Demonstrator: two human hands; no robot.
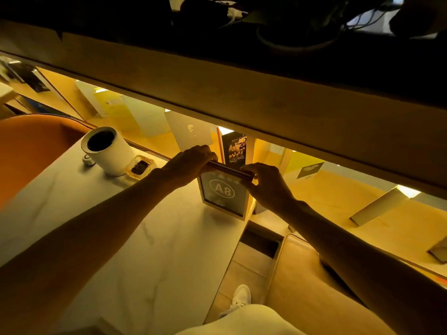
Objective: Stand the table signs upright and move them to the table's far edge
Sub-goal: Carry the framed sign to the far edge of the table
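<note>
A framed table sign [222, 192] marked "A8" stands upright near the far right corner of the pale marble table [135, 238]. Its dark face points toward me. Behind its top edge I see thin gold-coloured edges, which look like more signs stacked against it. My left hand [191, 163] grips the top edge at the left end. My right hand [266, 184] pinches the top at the right end and covers the sign's right side.
A white cylindrical container [107, 151] and a small dish of dark bits [140, 166] sit at the table's far left. Beyond the table runs a lit shelf with leaning cards and booklets [191, 134]. An orange chair [31, 148] is left, a tan seat [304, 286] right.
</note>
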